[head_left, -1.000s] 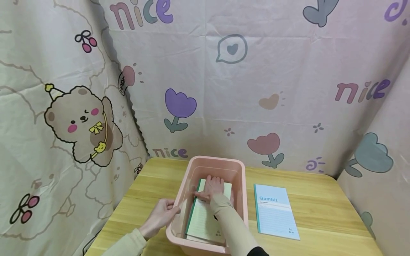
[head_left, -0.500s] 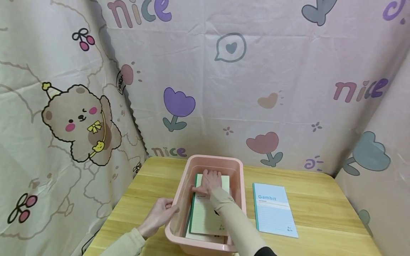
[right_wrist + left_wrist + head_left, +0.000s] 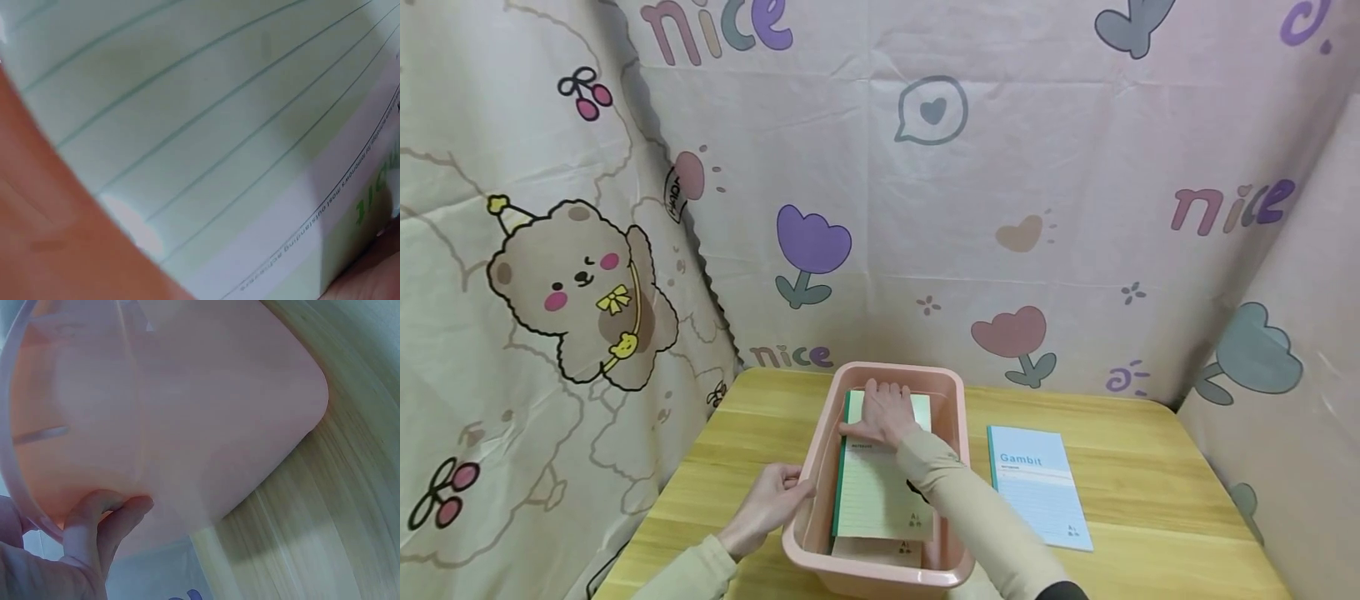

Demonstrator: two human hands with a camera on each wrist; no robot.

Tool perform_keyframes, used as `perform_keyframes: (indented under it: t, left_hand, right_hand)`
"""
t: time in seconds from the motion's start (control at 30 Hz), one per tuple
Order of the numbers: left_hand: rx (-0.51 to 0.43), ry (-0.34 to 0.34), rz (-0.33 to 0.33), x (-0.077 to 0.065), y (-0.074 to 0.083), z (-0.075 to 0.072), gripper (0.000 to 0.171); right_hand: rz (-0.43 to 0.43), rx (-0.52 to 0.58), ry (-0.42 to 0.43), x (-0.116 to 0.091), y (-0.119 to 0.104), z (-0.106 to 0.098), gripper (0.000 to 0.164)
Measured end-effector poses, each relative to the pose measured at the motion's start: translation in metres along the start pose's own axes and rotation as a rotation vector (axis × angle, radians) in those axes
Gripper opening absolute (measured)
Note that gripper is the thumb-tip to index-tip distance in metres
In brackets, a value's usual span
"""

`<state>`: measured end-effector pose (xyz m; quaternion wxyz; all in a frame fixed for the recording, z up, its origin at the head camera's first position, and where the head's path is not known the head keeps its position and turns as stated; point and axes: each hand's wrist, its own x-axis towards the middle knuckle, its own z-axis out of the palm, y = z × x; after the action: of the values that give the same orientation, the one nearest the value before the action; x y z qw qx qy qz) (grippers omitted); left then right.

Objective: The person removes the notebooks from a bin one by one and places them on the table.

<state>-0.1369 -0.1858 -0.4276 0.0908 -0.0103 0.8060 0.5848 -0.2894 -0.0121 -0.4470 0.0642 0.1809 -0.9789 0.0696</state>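
- Head view: the green notebook (image 3: pixel 880 492) is inside the pink bin (image 3: pixel 865 575), lapping over a pale notebook (image 3: pixel 872 552) whose near end shows beneath it. The hands are apart. The right hand (image 3: pixel 887 415) lies over the green one's upper part, thumb spread to the spine side, fingers at the far end; I can't tell whether they curl under its edge. The left hand (image 3: pixel 767 507) pinches the bin's rim. I'd want the notebook taken squarely and level, so its corners don't catch the walls or drag the one below. It looks neat: light green, ruled, with a darker green spine. A blue notebook (image 3: pixel 1037 496) lies on the desk (image 3: pixel 1135 500), just right of the bin.
- Left wrist view: fingers and thumb are clamped across the rim. That seems right for steadying; a hard sideways pull might flex the wall.
- Right wrist view: the cover nearly fills it, showing ruled lines, a pale band and green lettering, with some skin at the lower corner. Gentle pressure there should spare the cover a crease.
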Motion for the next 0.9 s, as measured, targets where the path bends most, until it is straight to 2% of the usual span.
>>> perform_keyframes:
  t: [0.23, 0.57, 0.9]
  left_hand:
    - [-0.001, 0.010, -0.022, 0.001, -0.001, 0.000, 0.043]
    - [0.022, 0.036, -0.043, 0.003, -0.001, 0.001, 0.041]
    - [0.010, 0.007, -0.014, 0.003, -0.003, -0.002, 0.042]
  right_hand:
    - [-0.021, 0.033, -0.025, -0.001, 0.000, -0.038, 0.086]
    - [-0.039, 0.066, -0.061, 0.004, -0.003, -0.100, 0.071]
    - [-0.101, 0.071, -0.020, -0.005, 0.010, -0.151, 0.069]
